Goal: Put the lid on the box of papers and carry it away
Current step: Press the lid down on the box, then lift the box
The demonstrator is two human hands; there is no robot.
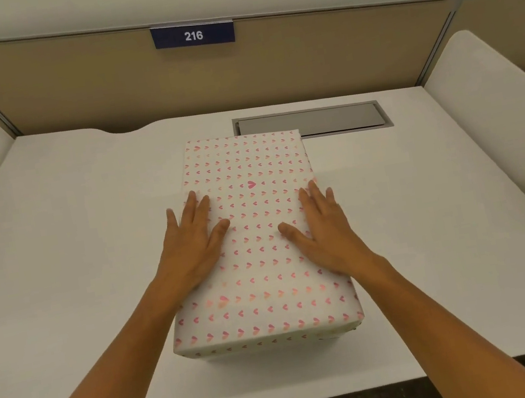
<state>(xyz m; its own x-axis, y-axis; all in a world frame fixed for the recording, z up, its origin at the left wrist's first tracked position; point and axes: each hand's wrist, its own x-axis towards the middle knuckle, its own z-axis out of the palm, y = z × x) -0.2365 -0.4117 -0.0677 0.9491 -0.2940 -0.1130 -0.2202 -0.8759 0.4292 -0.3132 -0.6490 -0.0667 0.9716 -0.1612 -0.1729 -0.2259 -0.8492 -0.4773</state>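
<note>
Evidently your left hand (194, 244) and right hand (322, 229) lie flat and unclenched on the lid (251, 200), seating it on the box, just before the desk's cable hatch (327, 119).

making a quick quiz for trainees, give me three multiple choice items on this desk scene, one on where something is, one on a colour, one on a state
1. Where is the grey hatch in the desk?
A. Behind the box, toward the far right
B. In front of the box, by the near edge
C. Left of the box

2. What colour are the hearts on the lid?
A. Blue
B. Pink
C. Green

3. How are the hands placed?
A. Both flat on the lid
B. Both gripping the box's sides from below
C. One on the lid, one off the desk

Answers:
1 A, the hatch shows past the lid's far right corner.
2 B, pink hearts cover the white lid.
3 A, the left hand and the right hand lie open, palms down, on top.
</note>
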